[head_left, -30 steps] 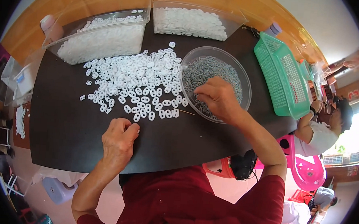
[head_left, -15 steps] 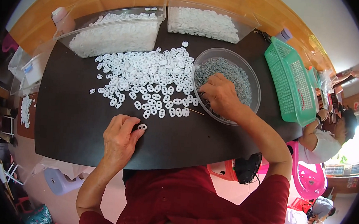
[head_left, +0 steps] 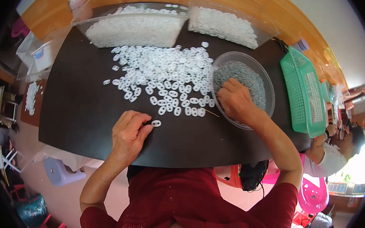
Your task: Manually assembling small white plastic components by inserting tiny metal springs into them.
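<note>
My left hand (head_left: 130,131) rests near the table's front edge, thumb and forefinger closed on one end of a small white oval plastic piece with two holes (head_left: 156,123). Most of that piece sticks out to the right of the fingertips. Inside a round clear plastic tub (head_left: 213,100), my right hand (head_left: 235,101) has its fingers bunched at the left part of a heap of small grey metal screws (head_left: 251,78). Whatever is between those fingertips is hidden. A large spread of similar white pieces (head_left: 164,67) covers the table beyond my left hand.
Two clear bins, left (head_left: 133,33) and right (head_left: 223,26), full of white pieces, stand at the back. A green basket (head_left: 298,94) is at the right edge. A thin stick (head_left: 211,112) lies by the tub. Another person (head_left: 330,152) sits at far right.
The whole view has shifted, with the table things now further right. More of the white piece shows beyond my left fingertips. My right hand stays in the tub among the screws.
</note>
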A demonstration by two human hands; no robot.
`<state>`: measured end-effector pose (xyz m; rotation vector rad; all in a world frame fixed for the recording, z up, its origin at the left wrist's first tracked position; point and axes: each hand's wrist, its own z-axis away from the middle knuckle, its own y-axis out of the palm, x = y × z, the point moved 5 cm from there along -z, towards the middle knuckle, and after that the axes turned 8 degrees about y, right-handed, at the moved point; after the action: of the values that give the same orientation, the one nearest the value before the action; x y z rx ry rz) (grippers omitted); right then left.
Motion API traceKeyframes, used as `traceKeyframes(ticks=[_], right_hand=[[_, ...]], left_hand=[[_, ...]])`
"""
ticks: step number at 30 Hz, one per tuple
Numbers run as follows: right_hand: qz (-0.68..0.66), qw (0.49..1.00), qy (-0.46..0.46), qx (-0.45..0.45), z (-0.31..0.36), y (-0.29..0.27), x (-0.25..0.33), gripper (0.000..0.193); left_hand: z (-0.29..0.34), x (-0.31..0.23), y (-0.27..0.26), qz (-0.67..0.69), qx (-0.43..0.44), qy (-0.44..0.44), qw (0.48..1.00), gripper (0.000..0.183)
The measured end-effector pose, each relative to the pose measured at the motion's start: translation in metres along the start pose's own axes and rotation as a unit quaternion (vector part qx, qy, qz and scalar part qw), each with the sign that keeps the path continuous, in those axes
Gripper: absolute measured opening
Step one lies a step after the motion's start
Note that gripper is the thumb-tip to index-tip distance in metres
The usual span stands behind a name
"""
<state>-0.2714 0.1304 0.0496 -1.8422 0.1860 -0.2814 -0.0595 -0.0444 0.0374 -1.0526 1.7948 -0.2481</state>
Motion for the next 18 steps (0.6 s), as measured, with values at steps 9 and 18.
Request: traceKeyframes(ticks=[9,18], right_hand=[[-0.013,0.997,-0.002,0.071,-0.009,0.006,-0.001,0.009],[-0.071,0.996,0.053,-0.009,-0.008,-0.011,-0.006,0.011]], left_hand=[[0.001,0.002,-0.008,0.008,-0.008,0.015,1.000,0.014],[-0.010,0.032,-0.036,-0.128,-0.085,0.028,0.988,0.014]])
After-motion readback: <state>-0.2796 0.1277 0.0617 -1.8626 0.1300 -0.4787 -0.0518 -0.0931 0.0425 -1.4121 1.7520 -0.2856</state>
